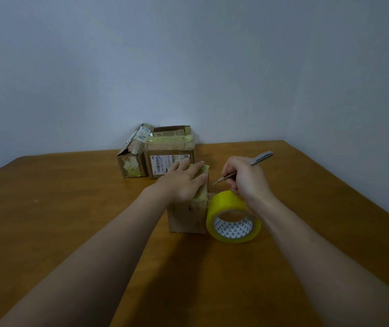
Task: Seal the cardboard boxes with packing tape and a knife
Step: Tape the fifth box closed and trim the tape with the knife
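Left hand (184,182) flat on small box (188,215), pinning tape. Right hand (247,182) clamped on knife (243,168); slice close beside box, above yellow roll (233,218).

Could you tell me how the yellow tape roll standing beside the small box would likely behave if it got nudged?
The tape roll stands on its edge on the table, so a nudge along its rim would probably set it rolling. It seems to lean against the small box, which may steady it. Its wide band suggests it would not tip easily.
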